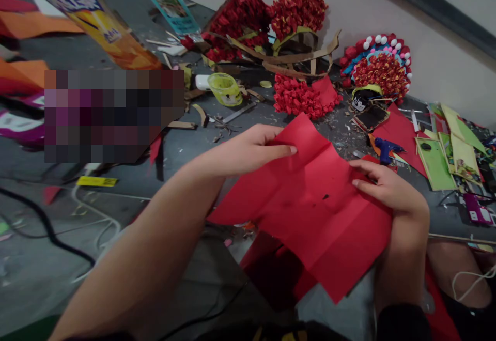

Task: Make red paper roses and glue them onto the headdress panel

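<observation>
A creased sheet of red paper (pixel 298 196) is held up in front of me, over the table's near edge. My left hand (pixel 258 150) grips its upper left part, thumb lying on top and the other fingers mostly hidden beneath. On the right side, my right hand (pixel 383 183) pinches the sheet's edge between thumb and fingers. Small dark marks show near the middle of the paper. Below it hangs another dark red piece (pixel 277 268), partly hidden. Just beyond the sheet lies a cluster of red curled-paper petals (pixel 302 95).
Petal-covered red pieces (pixel 298 8) and a round decorated piece (pixel 382 67) lean by the wall. A yellow tape roll (pixel 225 90), blue glue gun (pixel 387 150), green cards (pixel 436 163) and scraps litter the table. Cables (pixel 50 232) run at lower left; a person's knee (pixel 461 274) is at right.
</observation>
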`<state>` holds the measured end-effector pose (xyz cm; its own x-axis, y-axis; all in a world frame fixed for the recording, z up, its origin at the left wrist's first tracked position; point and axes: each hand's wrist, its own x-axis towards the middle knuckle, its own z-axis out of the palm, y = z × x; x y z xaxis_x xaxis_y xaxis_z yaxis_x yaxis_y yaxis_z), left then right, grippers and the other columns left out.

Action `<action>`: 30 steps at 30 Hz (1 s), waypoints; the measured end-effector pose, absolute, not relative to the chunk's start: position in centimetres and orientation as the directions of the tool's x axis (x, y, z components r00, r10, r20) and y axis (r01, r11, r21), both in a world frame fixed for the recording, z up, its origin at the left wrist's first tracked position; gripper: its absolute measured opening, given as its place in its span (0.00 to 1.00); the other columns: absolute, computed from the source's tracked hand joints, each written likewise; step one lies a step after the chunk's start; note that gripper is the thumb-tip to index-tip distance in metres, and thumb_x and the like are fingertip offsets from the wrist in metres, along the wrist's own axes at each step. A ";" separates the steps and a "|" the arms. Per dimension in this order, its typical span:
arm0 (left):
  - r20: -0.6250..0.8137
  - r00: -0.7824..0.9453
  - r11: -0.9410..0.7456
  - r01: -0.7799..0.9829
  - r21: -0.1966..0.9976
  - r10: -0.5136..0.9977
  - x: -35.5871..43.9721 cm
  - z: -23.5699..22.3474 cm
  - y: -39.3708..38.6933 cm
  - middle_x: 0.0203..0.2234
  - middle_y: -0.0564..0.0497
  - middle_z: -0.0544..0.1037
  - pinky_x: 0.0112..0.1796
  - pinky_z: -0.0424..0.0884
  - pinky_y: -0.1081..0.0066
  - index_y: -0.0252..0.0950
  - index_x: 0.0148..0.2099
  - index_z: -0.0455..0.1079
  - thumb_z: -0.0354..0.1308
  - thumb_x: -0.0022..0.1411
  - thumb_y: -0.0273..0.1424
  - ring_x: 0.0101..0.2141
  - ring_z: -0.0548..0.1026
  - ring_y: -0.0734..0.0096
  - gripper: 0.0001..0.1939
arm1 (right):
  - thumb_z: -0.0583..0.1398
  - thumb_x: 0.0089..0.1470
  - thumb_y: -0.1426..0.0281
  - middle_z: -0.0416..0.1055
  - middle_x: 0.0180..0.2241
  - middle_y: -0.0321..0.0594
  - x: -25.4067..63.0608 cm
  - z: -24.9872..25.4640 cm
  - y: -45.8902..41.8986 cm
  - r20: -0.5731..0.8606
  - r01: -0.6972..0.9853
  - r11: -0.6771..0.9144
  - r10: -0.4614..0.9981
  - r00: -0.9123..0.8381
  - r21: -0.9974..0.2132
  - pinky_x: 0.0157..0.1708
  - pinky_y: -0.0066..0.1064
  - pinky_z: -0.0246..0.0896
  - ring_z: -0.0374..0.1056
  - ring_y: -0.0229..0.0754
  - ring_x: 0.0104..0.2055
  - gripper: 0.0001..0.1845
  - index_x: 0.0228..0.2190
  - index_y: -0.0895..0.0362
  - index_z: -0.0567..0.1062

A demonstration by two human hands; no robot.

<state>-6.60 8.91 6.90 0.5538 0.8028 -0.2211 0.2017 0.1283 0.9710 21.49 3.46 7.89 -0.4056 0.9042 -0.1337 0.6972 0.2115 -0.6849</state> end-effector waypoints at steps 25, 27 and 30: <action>0.345 0.613 -0.686 0.494 0.535 0.710 -3.8 6.5 7.4 0.46 0.44 0.74 0.55 0.59 0.56 0.35 0.45 0.70 0.50 0.60 0.30 0.48 0.71 0.60 0.13 | 0.52 0.58 0.67 0.75 0.34 0.38 15.8 8.5 3.6 -0.038 0.716 0.242 0.936 -0.351 -0.655 0.37 0.29 0.58 0.70 0.41 0.37 0.10 0.36 0.55 0.73; 0.314 0.661 -0.717 0.514 0.472 0.681 -3.7 6.9 7.2 0.34 0.49 0.78 0.55 0.59 0.55 0.35 0.37 0.72 0.50 0.60 0.28 0.38 0.75 0.65 0.09 | 0.52 0.58 0.67 0.75 0.34 0.38 15.3 8.5 3.4 -0.037 0.729 0.264 0.929 -0.369 -0.632 0.37 0.30 0.58 0.70 0.41 0.37 0.10 0.35 0.55 0.73; 0.251 0.679 -0.696 0.526 0.489 0.690 -3.9 7.1 7.3 0.29 0.51 0.77 0.48 0.65 0.60 0.36 0.34 0.72 0.51 0.58 0.27 0.32 0.74 0.67 0.08 | 0.52 0.59 0.68 0.75 0.33 0.38 14.8 8.4 3.3 -0.034 0.752 0.288 0.924 -0.381 -0.593 0.36 0.30 0.58 0.69 0.41 0.35 0.10 0.34 0.55 0.74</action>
<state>-3.94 7.33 7.08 0.6787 0.6902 0.2511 0.5264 -0.6956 0.4890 14.83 3.35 8.40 -0.3812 0.9239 -0.0340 0.7520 0.2884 -0.5927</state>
